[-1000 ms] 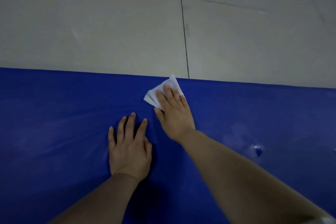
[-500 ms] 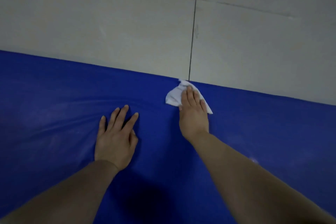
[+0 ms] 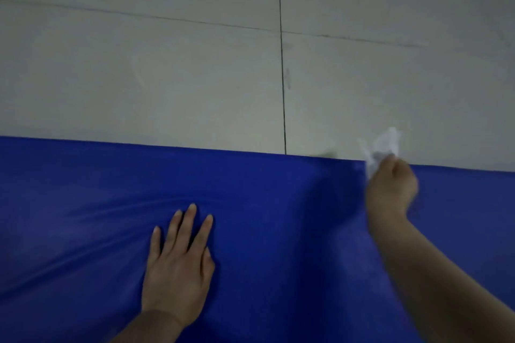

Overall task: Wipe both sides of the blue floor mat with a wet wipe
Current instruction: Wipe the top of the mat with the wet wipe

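The blue floor mat [image 3: 278,217] is lying across the lower half of the frame on the tiled floor [image 3: 167,64]. The left hand [image 3: 178,267] is pressing flat on it, fingers straight. At right, the blurred right hand [image 3: 391,189] is gripping the wet wipe [image 3: 380,147] at the mat's far edge.

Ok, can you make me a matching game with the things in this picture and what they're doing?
Things:
1. left hand
2. right hand
3. wet wipe
4. blue mat

States:
A. white and crumpled, at the mat's far edge
B. spread out on the tiled floor
C. pressed flat, fingers straight
D. curled, gripping something

Pairs: 1-C, 2-D, 3-A, 4-B
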